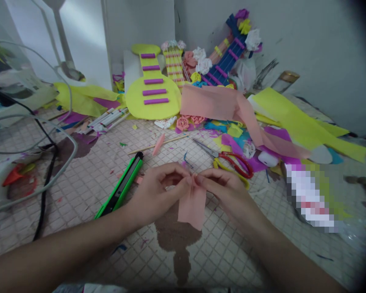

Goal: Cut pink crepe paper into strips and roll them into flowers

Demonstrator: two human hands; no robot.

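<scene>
A small piece of pink paper (192, 207) hangs between my two hands above the tiled-pattern surface, gathered at its top edge. My left hand (161, 189) pinches the gathered edge from the left with thumb and fingers. From the right, my right hand (225, 189) pinches the same edge, its fingertips close to those of the left. Just left of my left hand lies a green cutter (120, 189). Red-handled scissors (236, 162) lie beyond my right hand, with a yellow handle beside them. A thin wooden stick (171, 140) and a pink scrap (159, 144) lie farther back.
Yellow (154, 95) and blue (225, 61) paper guitars lean at the back. Long pink (212, 101) and yellow (305, 122) strips and colourful scraps lie back right. Markers (105, 120) sit back left; cables (44, 191) cross the left side.
</scene>
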